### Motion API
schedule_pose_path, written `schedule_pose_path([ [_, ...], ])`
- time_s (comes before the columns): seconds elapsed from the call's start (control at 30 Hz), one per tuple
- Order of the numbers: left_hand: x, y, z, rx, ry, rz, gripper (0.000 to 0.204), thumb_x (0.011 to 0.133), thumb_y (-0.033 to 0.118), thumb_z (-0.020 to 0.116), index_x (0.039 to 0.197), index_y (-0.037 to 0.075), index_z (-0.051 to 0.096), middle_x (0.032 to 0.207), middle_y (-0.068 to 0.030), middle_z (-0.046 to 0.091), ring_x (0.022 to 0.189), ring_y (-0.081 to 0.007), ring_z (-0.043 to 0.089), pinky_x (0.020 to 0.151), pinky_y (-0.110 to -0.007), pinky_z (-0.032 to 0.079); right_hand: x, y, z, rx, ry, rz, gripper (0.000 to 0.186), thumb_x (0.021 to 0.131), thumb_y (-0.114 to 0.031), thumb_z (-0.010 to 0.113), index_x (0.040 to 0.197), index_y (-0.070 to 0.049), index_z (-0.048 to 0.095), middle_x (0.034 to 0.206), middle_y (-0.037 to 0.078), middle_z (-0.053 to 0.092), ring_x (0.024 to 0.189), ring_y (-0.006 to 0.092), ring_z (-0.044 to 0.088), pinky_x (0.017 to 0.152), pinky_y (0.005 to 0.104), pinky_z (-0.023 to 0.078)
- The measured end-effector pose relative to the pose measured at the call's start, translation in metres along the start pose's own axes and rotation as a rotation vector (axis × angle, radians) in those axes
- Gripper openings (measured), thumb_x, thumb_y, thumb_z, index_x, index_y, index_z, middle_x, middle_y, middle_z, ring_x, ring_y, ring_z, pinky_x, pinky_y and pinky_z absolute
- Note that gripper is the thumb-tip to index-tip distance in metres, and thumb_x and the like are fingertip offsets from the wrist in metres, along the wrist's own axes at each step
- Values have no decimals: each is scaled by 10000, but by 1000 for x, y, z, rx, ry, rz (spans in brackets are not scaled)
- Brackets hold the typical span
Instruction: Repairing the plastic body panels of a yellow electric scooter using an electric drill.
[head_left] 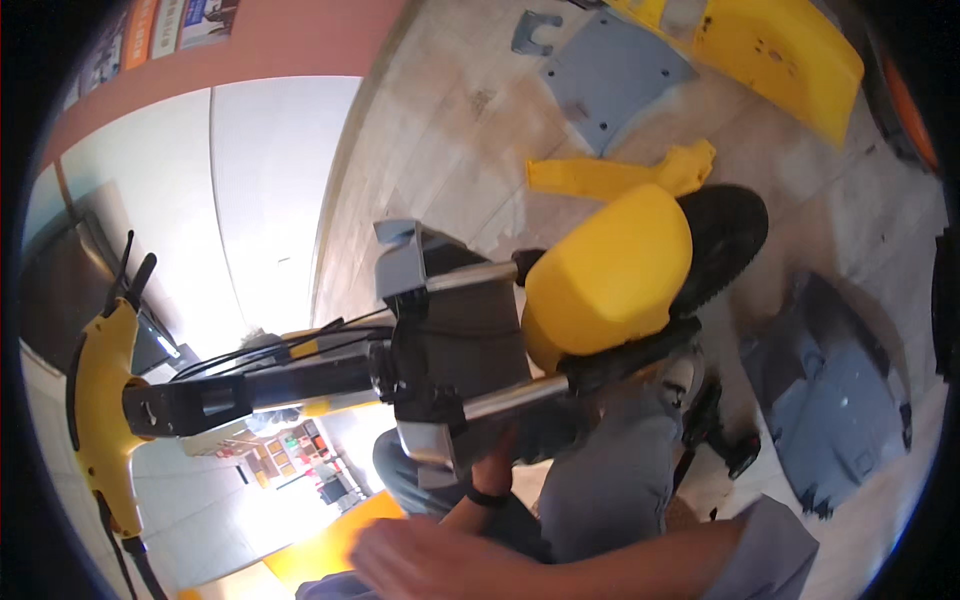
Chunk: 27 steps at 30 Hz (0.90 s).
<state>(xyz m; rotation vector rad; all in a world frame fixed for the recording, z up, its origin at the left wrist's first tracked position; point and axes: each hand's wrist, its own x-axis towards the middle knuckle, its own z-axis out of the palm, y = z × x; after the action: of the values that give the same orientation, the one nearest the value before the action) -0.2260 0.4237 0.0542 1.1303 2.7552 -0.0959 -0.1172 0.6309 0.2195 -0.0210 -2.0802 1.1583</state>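
Note:
A partly stripped two-wheeler with yellow and black parts lies across the middle of the view. Its yellow front fender [610, 275] covers part of a black knobbly tyre [725, 245]. Silver and black fork legs [515, 398] run from the fender to a clamp, and cables lead on to a yellow handlebar [105, 420]. My left hand [492, 472], with a black band at its wrist, reaches up beneath the lower fork leg; its fingers are hidden there. My right hand [415, 555] crosses in front of my left forearm, smeared by motion, so its fingers cannot be made out.
A black tool [715, 430], drill-like in shape, lies right of my grey-clad knee [610, 480]. A large grey plastic shell [840, 390] rests on the floor at right. Farther off lie a grey panel [612, 80], a narrow yellow piece [610, 178] and a yellow body panel [775, 60].

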Motion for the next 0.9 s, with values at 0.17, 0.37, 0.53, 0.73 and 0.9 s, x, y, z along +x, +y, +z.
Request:
schedule_pose_path([
  [0.17, 43, 9, 13, -92, 1, -5, 316, 876, 218, 643, 1144, 60, 582, 1150, -72, 607, 1082, -233, 548, 946, -366, 406, -59, 100, -87, 136, 10, 483, 115, 650, -187, 611, 697, -111, 537, 677, 44, 482, 642, 230, 491, 580, 384, 411],
  [0.37, 79, -13, 19, -81, -41, -67, 322, 858, 208, 662, 1135, 59, 589, 1129, -75, 615, 1066, -228, 557, 935, -363, 416, -131, 190, -80, 115, 155, 681, 86, 745, -145, 614, 702, -89, 565, 648, 75, 477, 591, 269, 477, 543, 412, 391],
  [0.53, 104, -21, 17, -116, -118, -103, 328, 843, 200, 678, 1127, 59, 595, 1112, -78, 622, 1052, -224, 564, 927, -360, 424, -168, 214, -50, 133, 39, 722, 371, 844, -330, 579, 927, 32, 584, 974, 152, 582, 842, 280, 575, 732, 378, 433],
  [0.73, 130, -11, 22, -227, -144, -156, 336, 825, 190, 697, 1119, 58, 603, 1092, -81, 630, 1035, -219, 573, 916, -356, 434, -190, 229, -48, 169, -93, 735, 111, 770, -156, 640, 806, -55, 612, 698, 83, 507, 647, 265, 514, 583, 392, 421],
  [0.9, 149, -8, 10, -308, -135, -182, 343, 810, 182, 712, 1111, 57, 609, 1075, -84, 636, 1021, -215, 580, 908, -353, 442, -191, 236, -28, 153, 91, 835, 174, 810, -189, 612, 864, -24, 598, 785, 105, 530, 713, 271, 529, 642, 386, 423],
])
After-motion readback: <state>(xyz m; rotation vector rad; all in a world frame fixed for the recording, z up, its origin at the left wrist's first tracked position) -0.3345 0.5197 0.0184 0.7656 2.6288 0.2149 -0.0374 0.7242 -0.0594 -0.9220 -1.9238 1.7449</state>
